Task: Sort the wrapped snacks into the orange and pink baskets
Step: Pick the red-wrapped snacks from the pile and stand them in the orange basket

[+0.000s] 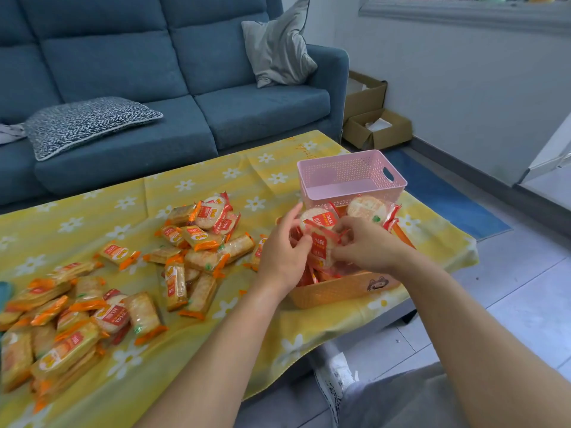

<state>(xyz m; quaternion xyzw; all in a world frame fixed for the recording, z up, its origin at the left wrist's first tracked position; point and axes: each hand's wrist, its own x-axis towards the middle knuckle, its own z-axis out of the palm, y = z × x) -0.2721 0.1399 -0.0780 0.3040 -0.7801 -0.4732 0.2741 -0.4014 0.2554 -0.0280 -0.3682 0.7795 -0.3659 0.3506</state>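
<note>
A: Biggest first?
B: Blue sofa (pixel 154 72) across the back, grey cushion (pixel 278 44) propped upright at its right end, patterned cushion (pixel 86 122) lying flat on the seat. In front, table w/ yellow daisy cloth (pixel 216 180).
A: Baskets?
B: Both at the table's right end. Pink basket (pixel 349 177) farther off, nothing visible inside it. Orange basket (pixel 336 288) just in front, touching or nearly, can't tell. It holds round red-wrapped snacks (pixel 367 208), piled above the rim.
A: Rest of the snacks?
B: Loose on the cloth. Middle heap (pixel 197 242), mostly oblong orange-wrapped w/ a few round red ones on top. Bigger left heap (pixel 61 319) near the table's front edge.
A: Hands?
B: Both over the orange basket, close together. Left hand (pixel 284 251) and right hand (pixel 364 245) pinch the same round red packet (pixel 321 242) from either side, fingers closed on its edges. Packet sits above the basket's contents; whether it touches them, can't tell.
A: Anything else?
B: Open cardboard boxes (pixel 374 125) on the floor past the sofa arm, blue mat (pixel 448 199) on the tiles right of the table.
</note>
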